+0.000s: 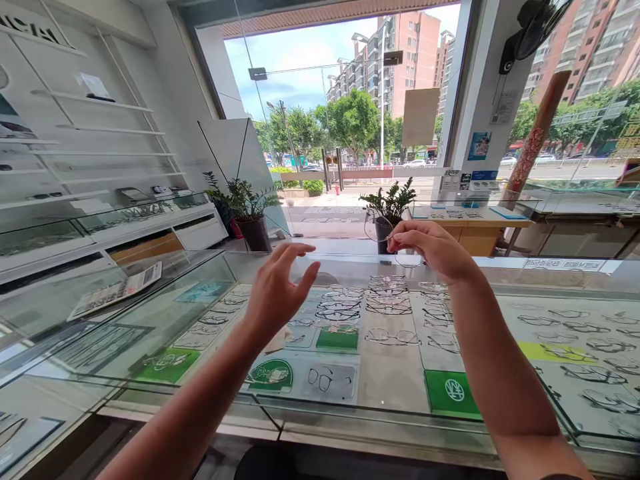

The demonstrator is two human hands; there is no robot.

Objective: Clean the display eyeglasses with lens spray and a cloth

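My right hand (433, 248) is raised above a glass display counter (350, 407) and pinches a pair of thin-rimmed glasses (376, 227) with clear round lenses; one lens sticks out to the left of my fingers. My left hand (280, 290) hovers lower and to the left, fingers spread and curved, holding nothing and about a hand's width from the glasses. Under the counter glass lie several rows of spectacle frames (387, 303) on white trays, with green brand cards (453, 392) among them.
A second glass counter (100, 293) runs along the left with a calculator (143, 277) on it. Wall shelves (90, 153) stand behind. Two potted plants (247, 210) (390, 200) sit by the shop window. A wooden desk (473, 230) stands at the back right.
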